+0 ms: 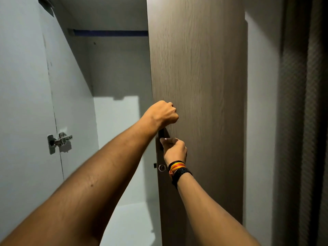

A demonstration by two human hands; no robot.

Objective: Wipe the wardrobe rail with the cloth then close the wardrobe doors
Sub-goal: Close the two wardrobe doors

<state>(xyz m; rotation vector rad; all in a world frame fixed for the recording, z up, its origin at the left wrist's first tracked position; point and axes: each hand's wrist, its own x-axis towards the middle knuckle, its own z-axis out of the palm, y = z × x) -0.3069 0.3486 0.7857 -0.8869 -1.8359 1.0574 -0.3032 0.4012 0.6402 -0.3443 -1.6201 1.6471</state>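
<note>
Right door (197, 86): wood-grain panel, nearly shut, its free edge meeting the open wardrobe interior (115, 121).
Door handle (161, 134): dark vertical bar at that edge, mostly covered, only a short length showing between the two fists.
Left hand (164, 113): curled into a fist around the upper part of the handle, knuckles against the panel.
Right hand (174, 150): closed on the lower part of the handle, thumb on top; braided bands (177, 168) at the wrist.
Lock (161, 167): small round fitting just below the right hand.
Left door (21, 86): swung wide open, white inner face toward the camera, metal hinge (59, 142) exposed.
Rail (110, 33): dark blue bar high across the back of the interior, bare of hangers.
Progress: judged to be in the closing stage, with the right door almost home and the left door yet to be swung in; whether the rail is wiped clean cannot be read from here.
Hidden or unclear: no cloth in view, neither in the hands nor inside; right end of rail cut off by the door; dark object at top left corner unidentifiable; wardrobe floor mostly hidden behind the forearms.
</note>
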